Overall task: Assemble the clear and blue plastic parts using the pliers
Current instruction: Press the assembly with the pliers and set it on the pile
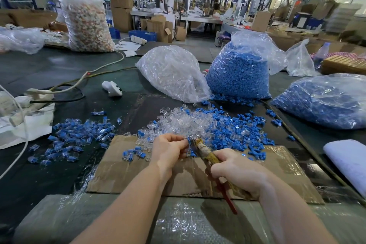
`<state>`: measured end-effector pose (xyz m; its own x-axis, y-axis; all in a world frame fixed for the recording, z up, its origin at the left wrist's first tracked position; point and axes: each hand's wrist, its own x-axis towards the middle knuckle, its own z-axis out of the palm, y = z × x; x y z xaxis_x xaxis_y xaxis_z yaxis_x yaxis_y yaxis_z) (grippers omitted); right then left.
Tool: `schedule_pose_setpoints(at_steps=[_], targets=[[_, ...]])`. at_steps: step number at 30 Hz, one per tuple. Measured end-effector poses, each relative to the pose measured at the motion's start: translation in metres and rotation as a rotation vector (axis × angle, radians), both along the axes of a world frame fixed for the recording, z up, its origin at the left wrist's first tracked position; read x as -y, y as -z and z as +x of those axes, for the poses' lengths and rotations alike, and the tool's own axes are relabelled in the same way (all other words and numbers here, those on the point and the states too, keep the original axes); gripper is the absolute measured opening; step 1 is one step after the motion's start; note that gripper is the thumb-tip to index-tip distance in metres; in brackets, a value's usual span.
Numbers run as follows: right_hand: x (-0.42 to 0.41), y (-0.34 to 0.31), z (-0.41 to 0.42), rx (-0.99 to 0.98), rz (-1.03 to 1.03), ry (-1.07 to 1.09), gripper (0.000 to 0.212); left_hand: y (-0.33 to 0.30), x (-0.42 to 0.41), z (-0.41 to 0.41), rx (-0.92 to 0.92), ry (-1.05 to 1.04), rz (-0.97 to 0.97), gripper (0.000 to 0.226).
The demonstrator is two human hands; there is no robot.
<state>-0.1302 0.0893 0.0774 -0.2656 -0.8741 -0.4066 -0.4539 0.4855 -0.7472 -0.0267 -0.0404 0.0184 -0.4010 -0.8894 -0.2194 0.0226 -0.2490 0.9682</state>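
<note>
Now the left hand (170,147) pinches a blue part (186,140) at the pliers (206,153), gripped by the right hand (235,172).

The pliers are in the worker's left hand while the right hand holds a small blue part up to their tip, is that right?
Not quite: the hands are swapped. The head view shows the right hand gripping the pliers by the handles, while the left hand pinches the small blue part up to their tip. The rest stands.
</note>
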Motion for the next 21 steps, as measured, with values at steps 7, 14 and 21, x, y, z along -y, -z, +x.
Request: schedule_pose_setpoints(at_steps=[7, 14, 21], targets=[[0.001, 0.005, 0.005, -0.036, -0.02, 0.013, 0.012, 0.0, -0.004, 0.0, 0.005, -0.045, 0.044, 0.008], [0.004, 0.012, 0.01, -0.08, -0.073, 0.056, 0.013, 0.0, -0.01, 0.0, 0.007, -0.073, 0.048, 0.008], [0.002, 0.015, 0.012, 0.05, -0.148, 0.096, 0.015, -0.006, -0.015, 0.004, 0.04, -0.1, -0.053, 0.006]])
